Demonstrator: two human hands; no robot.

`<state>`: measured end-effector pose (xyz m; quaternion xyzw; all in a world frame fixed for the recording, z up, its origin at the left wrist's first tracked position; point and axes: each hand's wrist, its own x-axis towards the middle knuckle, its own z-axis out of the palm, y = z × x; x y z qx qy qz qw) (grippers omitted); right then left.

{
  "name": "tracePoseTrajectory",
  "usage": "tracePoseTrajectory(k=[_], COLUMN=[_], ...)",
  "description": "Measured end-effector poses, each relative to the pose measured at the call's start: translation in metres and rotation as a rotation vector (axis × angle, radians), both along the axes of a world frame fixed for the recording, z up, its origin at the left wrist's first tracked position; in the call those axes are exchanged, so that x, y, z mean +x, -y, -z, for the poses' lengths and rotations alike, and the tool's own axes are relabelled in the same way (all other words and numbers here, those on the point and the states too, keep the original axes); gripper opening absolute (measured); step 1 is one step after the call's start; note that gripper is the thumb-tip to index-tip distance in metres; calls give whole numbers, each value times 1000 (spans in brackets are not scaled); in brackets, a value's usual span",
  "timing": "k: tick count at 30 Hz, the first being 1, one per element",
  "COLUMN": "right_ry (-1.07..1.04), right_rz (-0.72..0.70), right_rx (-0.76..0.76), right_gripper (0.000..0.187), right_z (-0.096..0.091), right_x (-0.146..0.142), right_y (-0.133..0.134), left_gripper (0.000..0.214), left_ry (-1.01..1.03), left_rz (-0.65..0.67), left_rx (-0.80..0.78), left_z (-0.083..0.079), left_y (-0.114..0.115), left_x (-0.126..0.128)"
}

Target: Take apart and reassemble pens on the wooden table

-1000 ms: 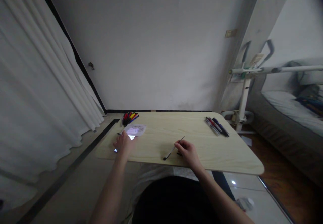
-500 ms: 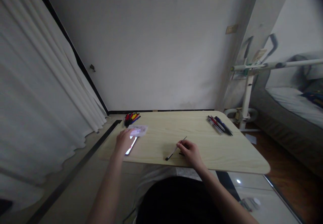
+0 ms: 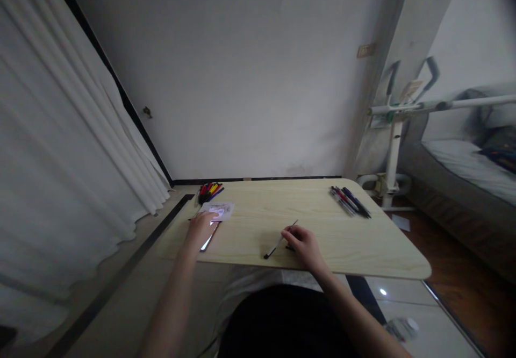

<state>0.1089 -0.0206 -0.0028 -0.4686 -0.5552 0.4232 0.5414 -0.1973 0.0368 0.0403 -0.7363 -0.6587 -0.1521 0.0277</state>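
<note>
My right hand (image 3: 304, 242) is closed in a pinch on a slim pen (image 3: 274, 248) with a pale barrel and a black lower end, held slantwise over the table. A small dark piece (image 3: 289, 248) shows beneath that hand; its kind is unclear. My left hand (image 3: 200, 226) reaches over the edge of a printed pale sheet (image 3: 223, 209) and the top of a phone (image 3: 210, 237) with a lit screen. Its fingers are mostly curled and partly hidden. A thin dark tip juts out left of that hand; what it belongs to is hidden.
A bunch of coloured pens (image 3: 210, 191) lies at the table's far left corner. Several more pens (image 3: 350, 202) lie side by side at the far right. The light wooden table (image 3: 258, 202) stands before a wall. Exercise equipment (image 3: 393, 148) is at right, a curtain (image 3: 80, 159) at left.
My left hand has drawn slightly left on the sheet, and a thin dark tip now shows beside it. My right hand and its pen stay nearly still.
</note>
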Motion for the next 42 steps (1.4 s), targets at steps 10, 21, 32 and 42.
tracePoseTrajectory(k=[10,21,32,42], right_ry=[28,25,42,57], right_rz=[8,13,23,8], right_rx=[9,2,54,127], right_gripper=[32,33,35,32], right_z=[-1,-1,-9,-14], right_x=[0,0,0,-8], right_y=[1,0,-17,-28], left_gripper=[25,26,23,22], left_ry=[18,314,563,734], left_rz=[-7,-15,448,421], left_rx=[-67,228,176,109], left_z=[-3,-11,16,29], left_y=[12,48,65,47], left_x=[-7,24,164,174])
